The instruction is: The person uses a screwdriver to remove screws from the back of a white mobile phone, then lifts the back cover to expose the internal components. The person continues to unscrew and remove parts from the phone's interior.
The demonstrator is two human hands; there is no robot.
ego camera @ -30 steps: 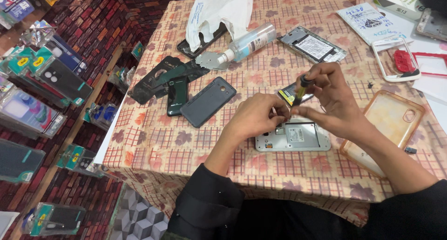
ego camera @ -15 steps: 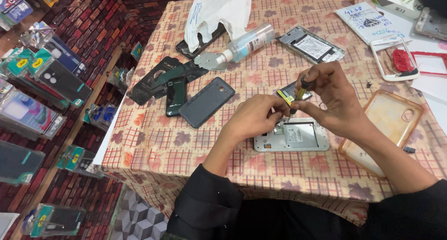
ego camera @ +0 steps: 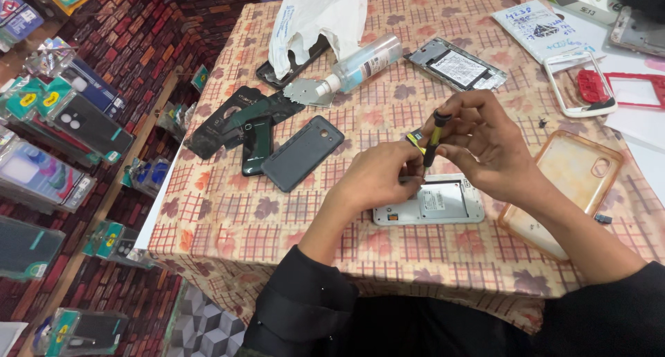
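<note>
Gripping a small screwdriver (ego camera: pixel 435 136) upright, right hand (ego camera: pixel 485 145) pinches it above the opened phone (ego camera: pixel 431 203) — left hand (ego camera: pixel 377 177) fingers closed on its yellow-banded tip, prob. steadying it.

Tablecloth (ego camera: pixel 228 218) beige, red-checked, leaf-printed; screwdriver (ego camera: pixel 435 136) black and yellow; phone cover (ego camera: pixel 302 153) dark grey.

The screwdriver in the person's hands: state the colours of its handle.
The screwdriver is black with a yellow band, seen in the head view.
</note>
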